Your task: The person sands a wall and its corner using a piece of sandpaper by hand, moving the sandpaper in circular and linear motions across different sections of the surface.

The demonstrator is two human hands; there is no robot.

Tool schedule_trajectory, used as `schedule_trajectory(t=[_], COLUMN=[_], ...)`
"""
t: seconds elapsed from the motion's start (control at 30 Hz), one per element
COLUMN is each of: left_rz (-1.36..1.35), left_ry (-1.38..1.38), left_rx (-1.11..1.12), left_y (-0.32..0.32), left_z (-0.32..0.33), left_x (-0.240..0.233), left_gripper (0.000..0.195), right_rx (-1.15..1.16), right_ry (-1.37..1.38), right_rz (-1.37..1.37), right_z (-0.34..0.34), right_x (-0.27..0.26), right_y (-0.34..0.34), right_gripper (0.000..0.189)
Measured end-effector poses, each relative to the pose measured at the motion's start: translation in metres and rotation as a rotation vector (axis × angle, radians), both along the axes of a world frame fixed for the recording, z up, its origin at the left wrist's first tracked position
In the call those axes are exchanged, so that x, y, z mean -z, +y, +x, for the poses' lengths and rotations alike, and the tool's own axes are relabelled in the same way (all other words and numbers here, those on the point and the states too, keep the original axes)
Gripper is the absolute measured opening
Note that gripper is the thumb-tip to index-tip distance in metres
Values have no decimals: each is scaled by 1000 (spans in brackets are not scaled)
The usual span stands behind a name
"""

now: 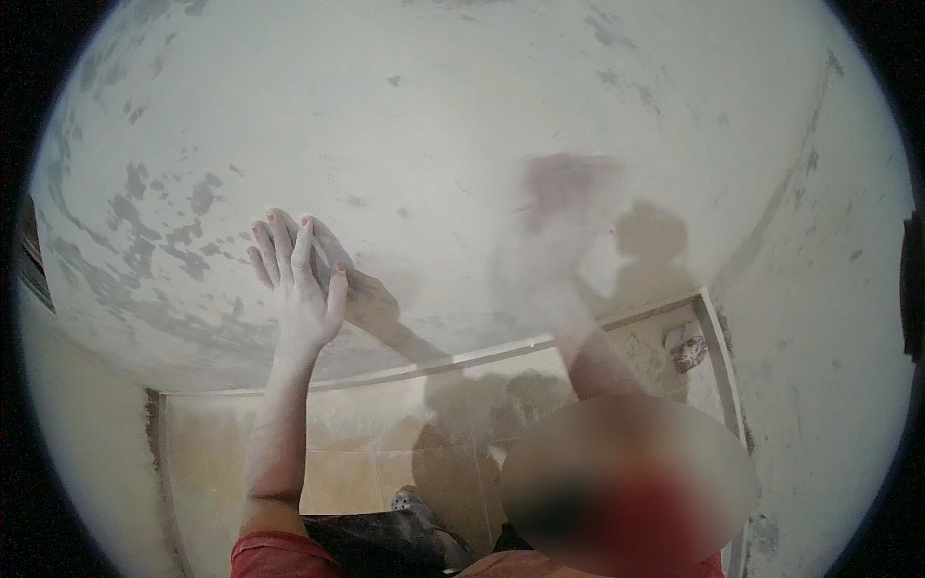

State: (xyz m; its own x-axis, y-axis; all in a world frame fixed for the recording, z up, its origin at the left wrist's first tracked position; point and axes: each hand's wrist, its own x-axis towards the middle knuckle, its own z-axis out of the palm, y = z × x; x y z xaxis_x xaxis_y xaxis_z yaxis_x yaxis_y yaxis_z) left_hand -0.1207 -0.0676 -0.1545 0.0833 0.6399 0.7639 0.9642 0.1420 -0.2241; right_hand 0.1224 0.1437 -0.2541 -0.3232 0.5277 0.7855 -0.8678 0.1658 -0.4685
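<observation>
My left hand, coated in white dust, lies against the pale plastered wall with its fingers apart and nothing in it. To the right, my right hand is strongly blurred, and a reddish flat pad or block shows at its fingers against the wall. The blur hides the exact kind of the pad and the fingers' hold. Grey patches mark the wall, most densely left of my left hand.
Below the wall is a dusty tiled floor edged by a skirting ledge. A whitish object lies in the right corner. Side walls rise left and right. My dusty shoe stands on the tiles. A blurred oval covers the lower right.
</observation>
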Motion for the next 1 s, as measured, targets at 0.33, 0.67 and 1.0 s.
schedule_trajectory(t=[0.33,0.67,1.0], left_rz=[-77,253,566], left_ry=[-48,-151,-325], left_rx=[-93,275,272], left_y=[-44,46,70], left_z=[19,69,113], left_x=[-54,-87,-101], left_gripper=[65,60,34], right_rx=[1663,1050,1648], right_ry=[-795,-883,-656], right_rz=[453,1096,214], right_z=[69,3,74], right_x=[36,81,-51], right_y=[49,21,-7], right_gripper=[25,33,51])
